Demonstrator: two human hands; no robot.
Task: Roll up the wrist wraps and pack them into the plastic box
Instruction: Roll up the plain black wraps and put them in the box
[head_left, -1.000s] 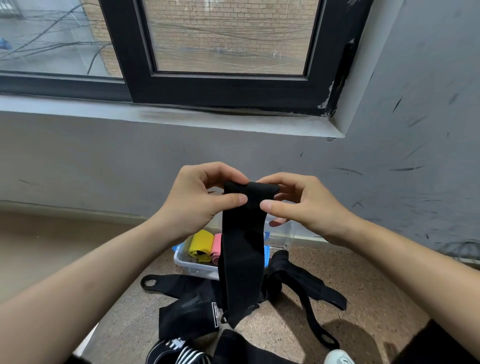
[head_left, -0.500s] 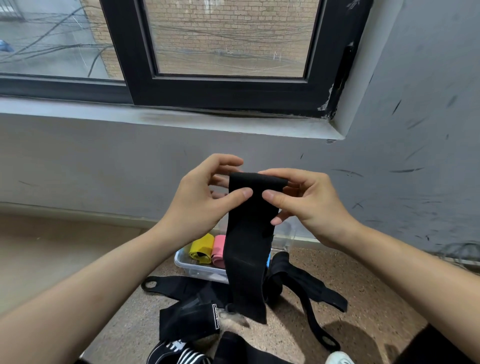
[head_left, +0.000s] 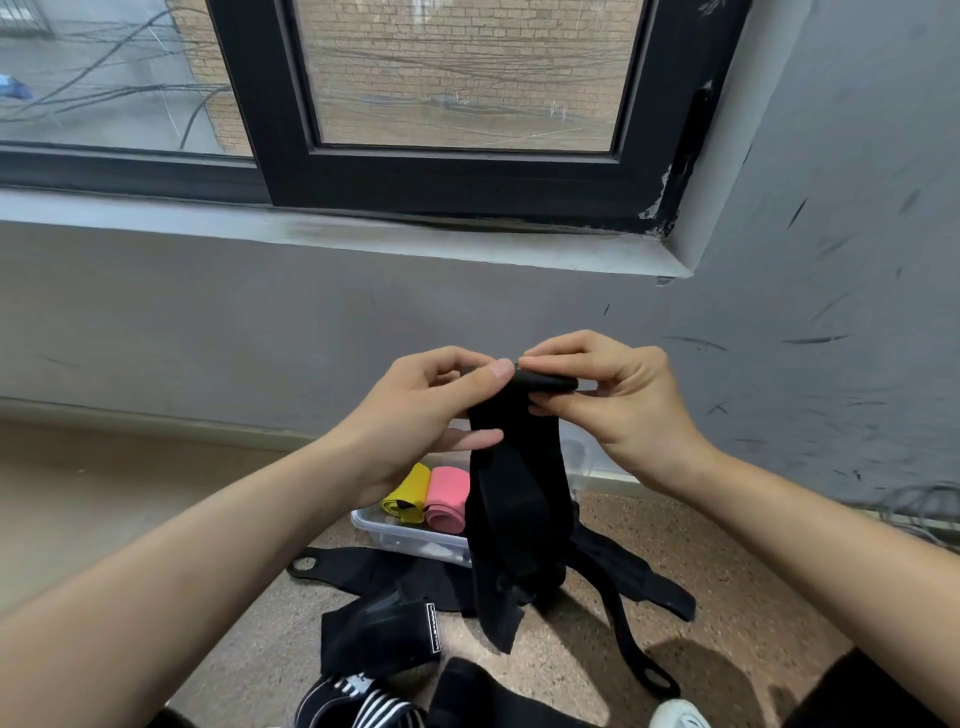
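Pinching grip from both sides: the left hand (head_left: 415, 415) and right hand (head_left: 613, 400) hold the tightly curled top edge of a black wrist wrap (head_left: 514, 499) between thumbs and fingers. Its tail hangs down, hiding the middle of the plastic box (head_left: 410, 535) on the floor (head_left: 727, 597). Loose black wraps (head_left: 379, 631) lie tangled before the box, their number unclear. Two rolls sit inside: a yellow roll (head_left: 408, 491) and a pink roll (head_left: 448, 499). Half a second ago that top edge was flat.

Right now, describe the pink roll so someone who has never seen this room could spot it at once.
Under the black-framed window, a clear plastic box sits on the speckled floor by the grey wall. Two rolls lie side by side in it: the pink roll is the one nearer the hanging black wrist wrap, with the yellow roll on its other side.
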